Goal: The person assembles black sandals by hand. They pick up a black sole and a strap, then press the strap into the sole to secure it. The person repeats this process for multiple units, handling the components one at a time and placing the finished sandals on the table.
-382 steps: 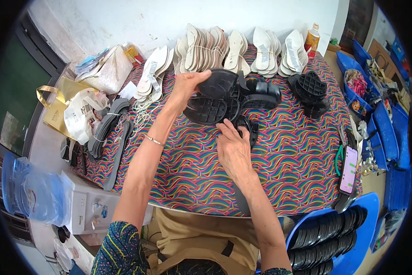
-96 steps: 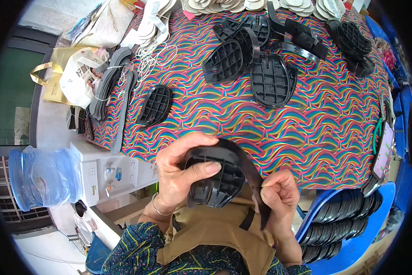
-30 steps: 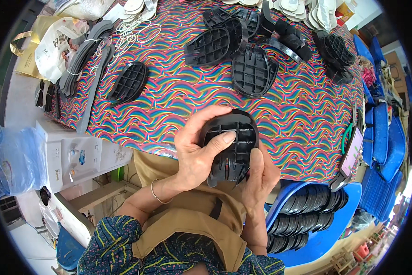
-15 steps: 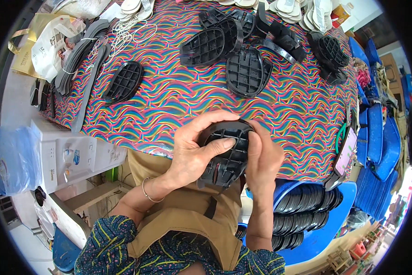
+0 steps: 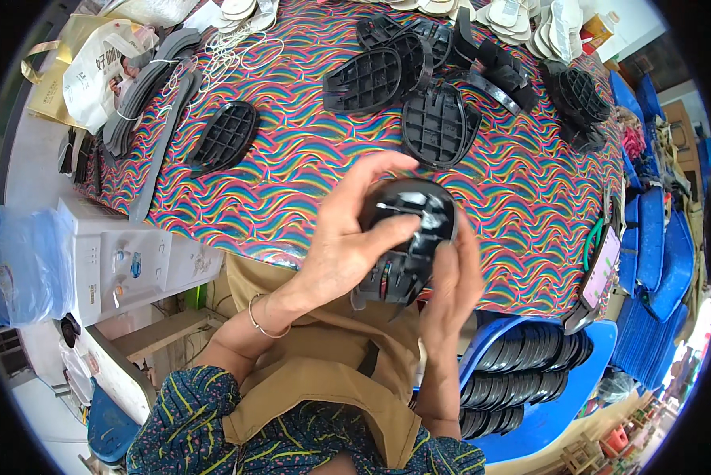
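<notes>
Both my hands hold a black shoe sole (image 5: 407, 265) with a ribbed, gridded inside, above the table's near edge. My left hand (image 5: 347, 229) grips its left side, thumb pressed across the grid and fingers curled round the far end. On the opposite side my right hand (image 5: 454, 277) has its fingers wrapped along the rim. The sole and fingertips are slightly blurred. Just beyond it lies another black sole (image 5: 435, 131), grid up, below a pile of similar soles (image 5: 367, 79). A single sole (image 5: 225, 138) rests apart on the left.
A wavy-patterned cloth covers the table (image 5: 308, 182). Grey strips (image 5: 146, 87) and white cord (image 5: 233, 51) lie at the left, pale insoles (image 5: 506, 20) at the back. A phone (image 5: 601, 265) stands at the right edge. Below it, a blue tub (image 5: 565, 404) holds rows of black pieces.
My hands have lifted the sole slightly up and away from me, with its surface tilting and catching more light. The whole view has shifted a little.
</notes>
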`<state>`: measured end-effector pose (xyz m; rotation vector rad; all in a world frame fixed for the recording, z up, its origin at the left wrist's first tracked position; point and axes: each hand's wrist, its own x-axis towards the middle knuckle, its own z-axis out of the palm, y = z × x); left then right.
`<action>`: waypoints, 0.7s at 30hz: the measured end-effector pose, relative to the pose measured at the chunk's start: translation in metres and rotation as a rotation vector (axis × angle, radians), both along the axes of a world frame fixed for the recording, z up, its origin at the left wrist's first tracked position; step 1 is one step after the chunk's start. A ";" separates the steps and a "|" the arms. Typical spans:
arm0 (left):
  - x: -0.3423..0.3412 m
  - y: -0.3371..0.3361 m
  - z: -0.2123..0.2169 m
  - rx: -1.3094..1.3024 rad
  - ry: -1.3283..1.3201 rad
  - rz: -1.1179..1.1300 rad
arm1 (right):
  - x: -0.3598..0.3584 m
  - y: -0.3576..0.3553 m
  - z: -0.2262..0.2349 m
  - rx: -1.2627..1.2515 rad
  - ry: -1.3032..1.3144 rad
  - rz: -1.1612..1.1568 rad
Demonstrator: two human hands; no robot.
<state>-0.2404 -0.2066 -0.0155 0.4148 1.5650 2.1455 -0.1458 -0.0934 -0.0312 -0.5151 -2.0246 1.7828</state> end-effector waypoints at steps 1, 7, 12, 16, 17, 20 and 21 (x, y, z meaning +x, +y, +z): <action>-0.002 0.001 0.001 -0.035 -0.023 -0.113 | -0.005 0.006 0.007 -0.015 -0.016 -0.039; -0.013 -0.007 -0.002 0.309 -0.437 -0.415 | -0.006 0.027 0.002 -0.227 0.070 -0.147; 0.004 -0.004 -0.030 0.450 -0.647 -0.321 | -0.013 0.025 0.009 -0.087 0.190 -0.318; 0.015 -0.003 -0.020 0.334 -0.386 -0.225 | -0.015 0.025 -0.004 0.118 0.175 -0.372; 0.020 -0.005 -0.015 0.290 -0.362 -0.249 | -0.014 0.026 -0.004 0.085 0.170 -0.349; 0.026 -0.006 -0.012 0.247 -0.370 -0.209 | -0.013 0.026 -0.004 0.021 0.202 -0.375; 0.023 -0.009 -0.022 0.149 -0.159 -0.188 | -0.015 0.024 -0.002 -0.009 0.235 -0.413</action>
